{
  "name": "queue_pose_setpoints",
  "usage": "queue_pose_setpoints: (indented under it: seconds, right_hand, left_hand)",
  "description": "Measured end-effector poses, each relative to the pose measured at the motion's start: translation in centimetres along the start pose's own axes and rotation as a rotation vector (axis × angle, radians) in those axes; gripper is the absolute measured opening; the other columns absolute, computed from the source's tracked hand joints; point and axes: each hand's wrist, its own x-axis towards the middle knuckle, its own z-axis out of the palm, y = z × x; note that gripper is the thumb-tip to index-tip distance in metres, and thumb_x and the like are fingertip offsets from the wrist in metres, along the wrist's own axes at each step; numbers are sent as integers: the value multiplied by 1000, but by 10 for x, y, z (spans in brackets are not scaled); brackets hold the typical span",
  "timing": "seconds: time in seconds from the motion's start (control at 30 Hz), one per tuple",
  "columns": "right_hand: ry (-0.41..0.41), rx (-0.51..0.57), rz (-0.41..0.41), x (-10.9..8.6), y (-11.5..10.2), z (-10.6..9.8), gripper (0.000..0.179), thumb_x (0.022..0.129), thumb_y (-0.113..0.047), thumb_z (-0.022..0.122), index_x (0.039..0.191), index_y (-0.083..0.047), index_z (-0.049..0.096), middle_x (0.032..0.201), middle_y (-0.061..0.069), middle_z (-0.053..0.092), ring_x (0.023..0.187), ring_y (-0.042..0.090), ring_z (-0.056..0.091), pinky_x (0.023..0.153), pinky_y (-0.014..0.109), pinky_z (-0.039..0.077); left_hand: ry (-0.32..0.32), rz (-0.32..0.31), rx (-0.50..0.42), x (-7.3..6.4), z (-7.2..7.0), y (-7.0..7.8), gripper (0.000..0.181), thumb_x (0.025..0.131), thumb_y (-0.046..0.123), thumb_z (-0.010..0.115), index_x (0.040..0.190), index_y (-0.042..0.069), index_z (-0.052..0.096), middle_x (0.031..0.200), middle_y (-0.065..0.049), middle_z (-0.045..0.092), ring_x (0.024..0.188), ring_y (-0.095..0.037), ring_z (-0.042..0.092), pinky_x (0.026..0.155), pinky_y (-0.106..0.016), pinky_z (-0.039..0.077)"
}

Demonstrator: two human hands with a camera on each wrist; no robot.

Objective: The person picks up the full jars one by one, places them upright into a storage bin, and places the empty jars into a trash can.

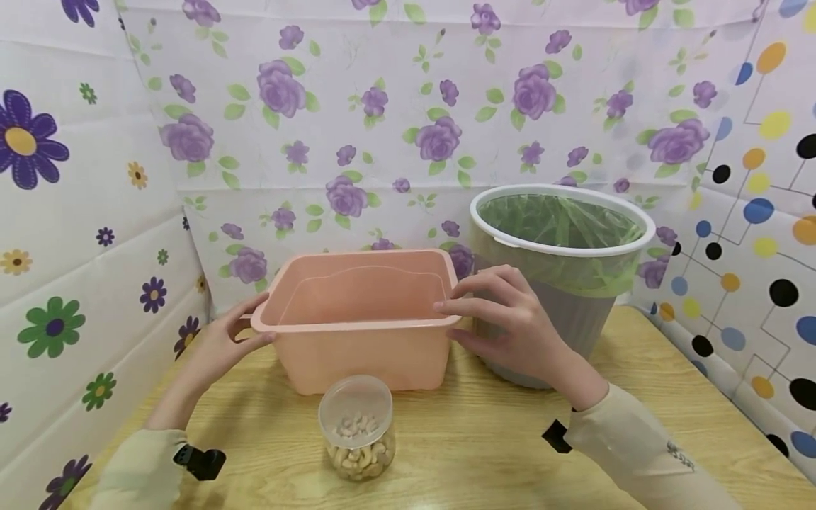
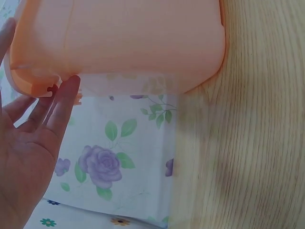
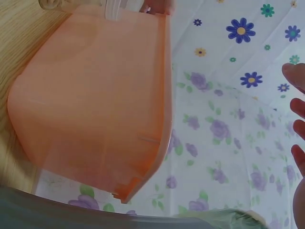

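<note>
A pink plastic basin (image 1: pixel 370 358) stands on the wooden table, its inside bare as far as the head view shows. My left hand (image 1: pixel 213 350) holds the basin's left rim, thumb along the front and fingers behind the corner. In the left wrist view, fingertips (image 2: pixel 71 83) meet the rim's underside. My right hand (image 1: pixel 510 322) is by the right rim with fingers spread and loosely bent. The right wrist view shows those fingers (image 3: pixel 298 107) apart from the basin wall (image 3: pixel 90 95). In front of the basin stands a clear lidded jar (image 1: pixel 357 428) of cashews.
A grey trash can (image 1: pixel 548 312) with a white rim and green liner (image 1: pixel 561 219) stands right behind my right hand. Flower-patterned cloth (image 1: pixel 382 142) covers the back; a dotted sheet (image 1: pixel 752 248) hangs at right. Bare wood table (image 1: pixel 484 453) extends at the front.
</note>
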Motion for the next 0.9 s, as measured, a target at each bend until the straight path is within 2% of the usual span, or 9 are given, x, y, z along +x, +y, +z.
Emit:
queue_pose_setpoints:
  seconds: [0.1, 0.2, 0.3, 0.4, 0.53, 0.7, 0.8, 0.9]
  right_hand:
    - [-7, 9, 8, -1, 0, 1, 21, 93, -28, 70, 108, -15, 76, 102, 7, 67, 96, 25, 55, 88, 37, 41]
    - [-20, 18, 19, -2, -1, 2, 21, 93, -28, 69, 108, -16, 76, 103, 7, 67, 96, 24, 55, 89, 37, 41]
    - [-32, 26, 27, -3, -2, 3, 21, 93, -29, 69, 108, -16, 76, 103, 6, 67, 96, 23, 55, 88, 36, 41]
    - [-42, 43, 34, -2, -3, 5, 21, 94, -30, 68, 108, -16, 75, 102, 6, 67, 95, 22, 54, 87, 34, 41]
    - [-66, 79, 35, -2, -4, 10, 22, 94, -31, 68, 109, -16, 75, 103, 6, 66, 95, 20, 53, 86, 32, 41]
    - [-112, 118, 29, -4, -7, 22, 24, 91, -29, 72, 111, -15, 73, 106, 5, 65, 96, 19, 55, 83, 30, 44]
    - [-177, 161, 48, -4, -10, 31, 30, 88, -27, 76, 115, -15, 71, 110, 4, 65, 99, 17, 57, 82, 30, 48]
    - [-263, 210, 88, -4, -13, 39, 38, 86, -30, 77, 121, -17, 68, 117, 1, 64, 106, 14, 58, 86, 31, 51]
  left_hand:
    - [17, -40, 8, 0, 1, 2, 71, 96, 40, 63, 157, 30, 28, 157, -14, 39, 108, 19, 48, 97, -50, 52]
    - [22, -52, -23, 1, 2, 3, 70, 97, 38, 61, 157, 28, 28, 156, -17, 39, 102, 18, 52, 92, -35, 53]
    - [16, -54, -88, 0, 5, 5, 70, 99, 33, 59, 159, 23, 24, 154, -20, 38, 99, 14, 54, 86, -18, 50]
    - [11, -54, -168, -1, 7, 9, 71, 100, 28, 57, 159, 17, 20, 151, -22, 38, 101, 13, 53, 85, -11, 47]
    - [16, -49, -245, -2, 11, 13, 70, 101, 23, 55, 159, 11, 17, 146, -23, 39, 103, 11, 52, 87, -9, 46]
    - [18, -44, -283, -2, 14, 11, 69, 101, 21, 54, 159, 11, 18, 144, -21, 40, 104, 8, 53, 88, -11, 47]
    - [17, -42, -298, -3, 14, 9, 69, 101, 22, 53, 159, 11, 18, 143, -20, 40, 105, 7, 53, 90, -13, 49]
    - [15, -39, -315, -3, 14, 7, 69, 101, 21, 53, 159, 10, 18, 141, -20, 40, 105, 6, 54, 91, -15, 50]
